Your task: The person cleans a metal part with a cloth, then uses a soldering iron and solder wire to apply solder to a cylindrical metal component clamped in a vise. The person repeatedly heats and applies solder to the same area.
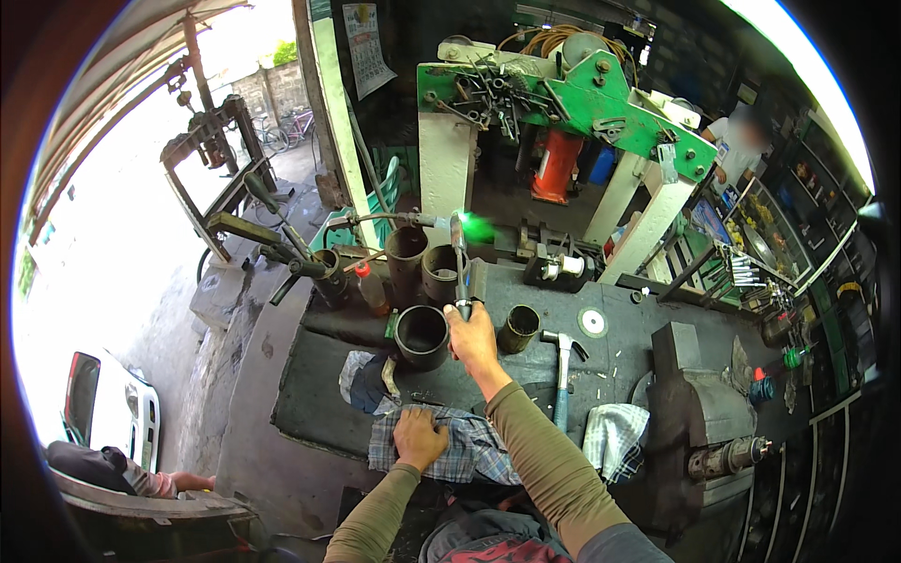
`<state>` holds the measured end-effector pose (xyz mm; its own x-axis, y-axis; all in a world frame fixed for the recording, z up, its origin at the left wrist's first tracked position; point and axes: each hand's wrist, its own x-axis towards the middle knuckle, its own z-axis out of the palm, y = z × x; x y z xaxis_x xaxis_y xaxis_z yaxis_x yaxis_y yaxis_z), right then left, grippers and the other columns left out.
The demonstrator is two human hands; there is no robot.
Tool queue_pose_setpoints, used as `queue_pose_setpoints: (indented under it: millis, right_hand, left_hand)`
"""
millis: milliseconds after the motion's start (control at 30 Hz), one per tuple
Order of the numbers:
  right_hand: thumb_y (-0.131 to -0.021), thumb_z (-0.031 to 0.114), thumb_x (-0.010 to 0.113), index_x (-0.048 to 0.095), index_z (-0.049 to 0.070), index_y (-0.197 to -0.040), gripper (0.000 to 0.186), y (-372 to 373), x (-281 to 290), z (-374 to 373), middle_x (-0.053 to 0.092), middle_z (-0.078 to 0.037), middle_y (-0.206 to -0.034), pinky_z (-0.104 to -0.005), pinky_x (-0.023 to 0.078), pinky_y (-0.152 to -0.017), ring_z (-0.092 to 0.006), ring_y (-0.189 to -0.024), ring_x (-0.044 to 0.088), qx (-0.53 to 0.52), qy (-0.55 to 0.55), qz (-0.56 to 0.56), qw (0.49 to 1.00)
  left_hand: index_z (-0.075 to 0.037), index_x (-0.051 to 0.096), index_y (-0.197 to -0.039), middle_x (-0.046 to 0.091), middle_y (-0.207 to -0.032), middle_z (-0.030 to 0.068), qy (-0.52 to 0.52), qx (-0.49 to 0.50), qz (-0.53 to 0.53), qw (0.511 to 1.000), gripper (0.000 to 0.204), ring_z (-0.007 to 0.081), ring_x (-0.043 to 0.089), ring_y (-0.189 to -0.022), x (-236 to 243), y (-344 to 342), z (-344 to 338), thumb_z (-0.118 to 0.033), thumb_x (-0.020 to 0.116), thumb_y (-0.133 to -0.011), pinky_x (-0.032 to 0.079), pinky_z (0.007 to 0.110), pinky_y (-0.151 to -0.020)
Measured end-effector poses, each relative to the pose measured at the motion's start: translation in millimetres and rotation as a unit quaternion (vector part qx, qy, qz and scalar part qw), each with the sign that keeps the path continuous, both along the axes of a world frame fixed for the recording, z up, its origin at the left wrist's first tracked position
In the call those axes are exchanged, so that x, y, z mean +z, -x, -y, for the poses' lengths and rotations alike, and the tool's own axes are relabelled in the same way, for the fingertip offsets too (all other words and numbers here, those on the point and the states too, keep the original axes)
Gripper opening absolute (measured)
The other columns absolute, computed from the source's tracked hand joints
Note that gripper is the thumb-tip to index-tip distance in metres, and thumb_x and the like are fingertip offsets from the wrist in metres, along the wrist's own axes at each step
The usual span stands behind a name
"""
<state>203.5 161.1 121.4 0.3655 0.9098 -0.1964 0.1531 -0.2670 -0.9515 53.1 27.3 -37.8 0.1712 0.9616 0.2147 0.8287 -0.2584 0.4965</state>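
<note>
My right hand [472, 340] grips the handle of a slim gas torch [460, 246], held upright over the bench. A bright green glow shows at its top. Fingers curled, my left hand [419, 439] presses on a blue plaid cloth [479, 448] at the bench's near edge. Left of the torch stands a wide dark metal cylinder [422, 349], with two more cylinders [406, 251] behind it. To the right of my right hand is a smaller open cylinder [519, 330]. Beside that lies a claw hammer [562, 375] with a blue grip.
A red-capped bottle [372, 293] and a tool-filled cylinder [330, 280] stand at left. A white disc [592, 323], a checkered cloth [615, 439] and a large vise [704, 403] lie rightward. Behind rises a green-and-white frame [601, 89]. A person [741, 141] stands far right.
</note>
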Motion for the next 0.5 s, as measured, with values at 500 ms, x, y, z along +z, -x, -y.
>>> queue_pose_setpoints:
  millis: [500]
  right_hand:
    - [-0.102, 0.032, 0.070, 0.052, 0.001, -0.114, 0.038, -4, 15, 5, 0.062, -0.006, -0.069, -0.0368, 0.046, -0.042, -0.0185, -0.049, 0.059, 0.029, 0.007, -0.034, 0.999]
  left_hand:
    - [-0.002, 0.075, -0.085, 0.075, -0.078, 0.0176, 0.072, -0.277, -0.180, 0.941, 0.015, 0.0347, 0.077, -0.072, 351, -29, 39, -0.016, 0.072, -0.086, 0.062, 0.045, -0.065]
